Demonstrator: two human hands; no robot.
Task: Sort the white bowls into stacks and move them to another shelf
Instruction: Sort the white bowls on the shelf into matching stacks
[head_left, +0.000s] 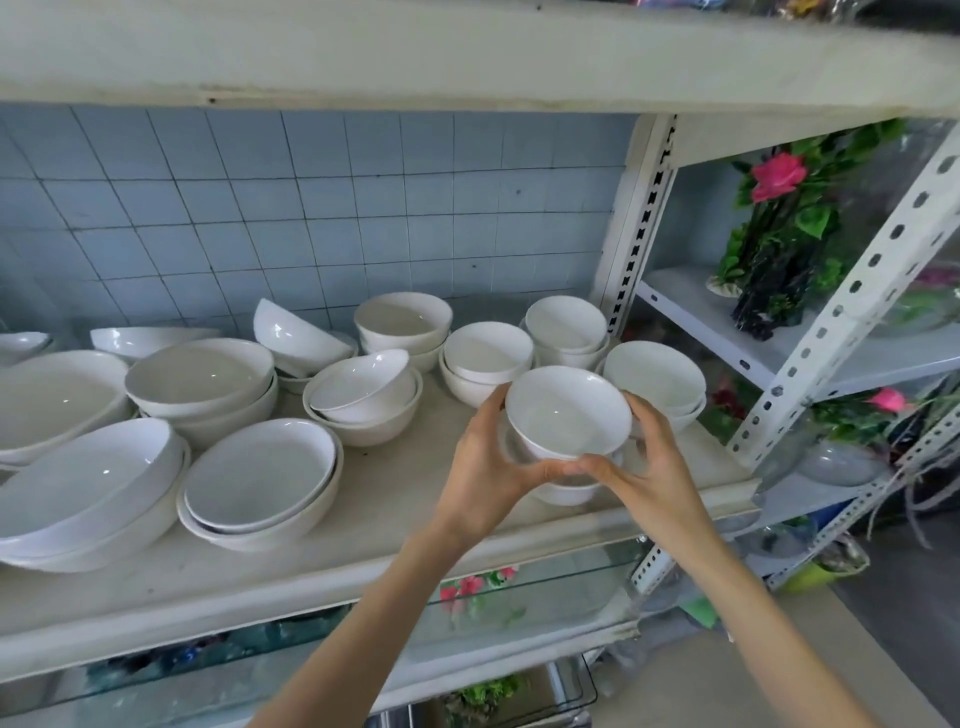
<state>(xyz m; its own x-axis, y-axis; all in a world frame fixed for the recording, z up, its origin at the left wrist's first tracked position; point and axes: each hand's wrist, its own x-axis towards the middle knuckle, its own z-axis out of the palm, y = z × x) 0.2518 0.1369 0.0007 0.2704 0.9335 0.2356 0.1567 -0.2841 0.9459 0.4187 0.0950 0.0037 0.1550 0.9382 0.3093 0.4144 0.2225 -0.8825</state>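
A small white bowl (566, 410) tops a short stack near the front right of the shelf (363, 525). My left hand (485, 467) grips the stack's left side and my right hand (652, 460) grips its right side, thumbs meeting under the top bowl's near rim. The lower bowls of this stack are mostly hidden by my fingers. Behind it stand more small stacks (566, 327), (488, 358), (657, 379), (402, 325). Wide shallow bowls (260, 478), (88, 488) and deeper ones (200, 384) fill the shelf's left half.
A tilted bowl (363, 384) leans inside another at mid-shelf. Blue tiles back the shelf and a board runs close overhead. A slotted metal rack (831, 322) at the right holds artificial flowers (779, 228). Glass panes (519, 592) lie on the level below.
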